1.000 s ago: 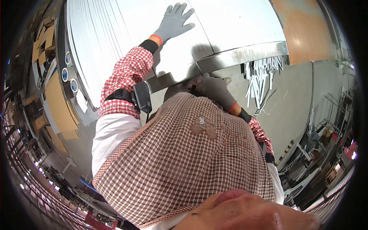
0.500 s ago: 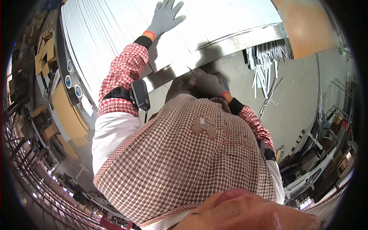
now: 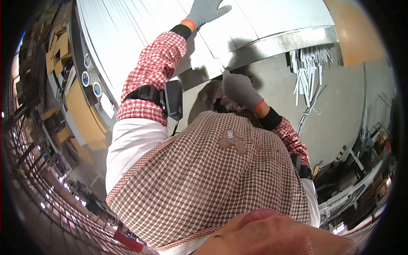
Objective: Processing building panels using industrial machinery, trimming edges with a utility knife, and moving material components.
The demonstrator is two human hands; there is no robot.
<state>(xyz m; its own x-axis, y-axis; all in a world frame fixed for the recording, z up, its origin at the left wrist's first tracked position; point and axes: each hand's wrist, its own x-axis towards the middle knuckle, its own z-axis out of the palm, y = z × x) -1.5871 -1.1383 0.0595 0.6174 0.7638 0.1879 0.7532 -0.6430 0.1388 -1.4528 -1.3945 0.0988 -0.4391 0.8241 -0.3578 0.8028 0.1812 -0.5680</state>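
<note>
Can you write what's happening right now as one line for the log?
left hand: flat on metal sheet | right hand: at sheet's front edge | floor: metal offcuts

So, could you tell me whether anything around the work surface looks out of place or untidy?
Yes: a loose heap of pale offcut strips lies scattered on the grey floor below the metal edge, pointing every way. The left hand lies flat on the white sheet; the right hand is at its edge.

The gloved left hand (image 3: 206, 10) lies flat on the metal sheet (image 3: 140, 29); the right hand (image 3: 239, 89) grips its near edge.
</note>
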